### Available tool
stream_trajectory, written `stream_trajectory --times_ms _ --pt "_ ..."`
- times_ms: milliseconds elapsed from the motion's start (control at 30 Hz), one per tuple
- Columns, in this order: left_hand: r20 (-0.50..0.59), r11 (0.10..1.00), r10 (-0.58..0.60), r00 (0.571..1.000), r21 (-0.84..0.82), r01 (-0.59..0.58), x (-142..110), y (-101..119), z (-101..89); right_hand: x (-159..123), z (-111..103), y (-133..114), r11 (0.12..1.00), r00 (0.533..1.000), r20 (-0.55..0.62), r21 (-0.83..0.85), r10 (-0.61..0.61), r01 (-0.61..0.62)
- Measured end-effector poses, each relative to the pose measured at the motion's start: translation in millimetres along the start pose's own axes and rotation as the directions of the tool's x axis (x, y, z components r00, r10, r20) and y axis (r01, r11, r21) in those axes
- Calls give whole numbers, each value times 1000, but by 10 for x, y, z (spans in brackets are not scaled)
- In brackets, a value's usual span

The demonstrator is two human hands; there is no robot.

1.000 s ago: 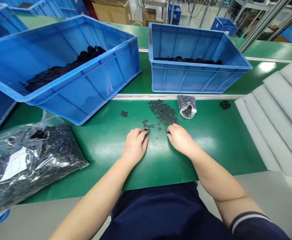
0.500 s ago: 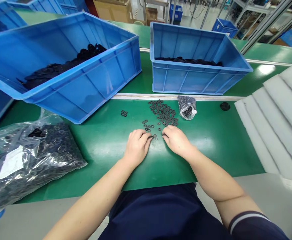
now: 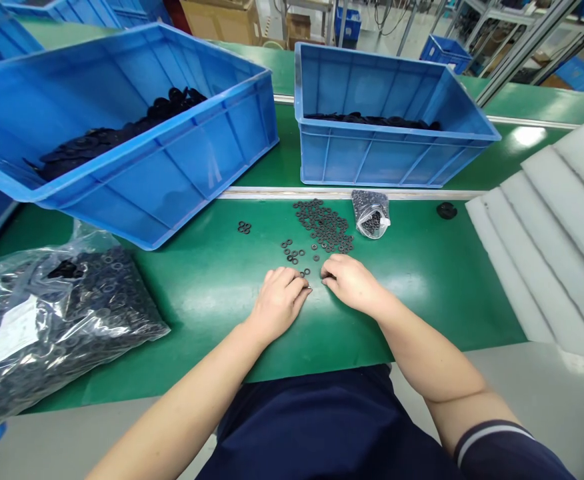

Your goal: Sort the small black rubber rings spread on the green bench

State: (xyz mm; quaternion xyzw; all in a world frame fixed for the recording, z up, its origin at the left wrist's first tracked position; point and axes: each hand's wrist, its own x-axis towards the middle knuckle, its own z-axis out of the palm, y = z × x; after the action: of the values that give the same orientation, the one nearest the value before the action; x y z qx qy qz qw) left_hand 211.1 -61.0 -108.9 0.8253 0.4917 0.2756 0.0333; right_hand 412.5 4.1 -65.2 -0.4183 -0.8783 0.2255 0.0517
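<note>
A loose patch of small black rubber washers (image 3: 325, 225) lies on the green conveyor belt (image 3: 412, 293), with a smaller scatter (image 3: 293, 255) just in front of it. My left hand (image 3: 278, 303) rests on the belt with curled fingers, its fingertips beside a few stray washers (image 3: 305, 272). My right hand (image 3: 352, 283) sits close by, fingers bunched towards the left hand. Whether either hand pinches a washer is hidden. A small clear bag of washers (image 3: 371, 215) lies beyond both hands.
Two blue plastic crates (image 3: 172, 177) (image 3: 372, 157) holding black washers stand beyond the belt's rail. A large clear bag of washers (image 3: 57, 320) lies at left. White foam sheets (image 3: 537, 247) lie at right, with a black disc (image 3: 447, 211) near them.
Both hands have drawn closer together, the left hand moving right and slightly nearer me. The whole view has shifted slightly with my head.
</note>
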Motion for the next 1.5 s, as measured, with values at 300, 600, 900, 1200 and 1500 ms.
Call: stream_trajectory --times_ms 300,600,900,1200,1500 --pt "9 997 -51 999 -61 51 1 -52 -6 -82 -115 54 995 999 49 99 -7 2" --pt "63 991 -91 994 -89 96 15 7 -13 21 -37 4 1000 998 59 -22 8 -6" --pt "-106 922 -239 965 -337 191 43 -266 -106 184 158 -76 998 997 -79 56 -18 22" --pt "-32 923 -226 974 -328 204 41 -314 -53 260 255 -70 995 993 -113 102 26 -14" --pt "-33 926 -240 970 -309 218 43 -307 -30 167 273 -198 981 999 -54 -191 5 -15"
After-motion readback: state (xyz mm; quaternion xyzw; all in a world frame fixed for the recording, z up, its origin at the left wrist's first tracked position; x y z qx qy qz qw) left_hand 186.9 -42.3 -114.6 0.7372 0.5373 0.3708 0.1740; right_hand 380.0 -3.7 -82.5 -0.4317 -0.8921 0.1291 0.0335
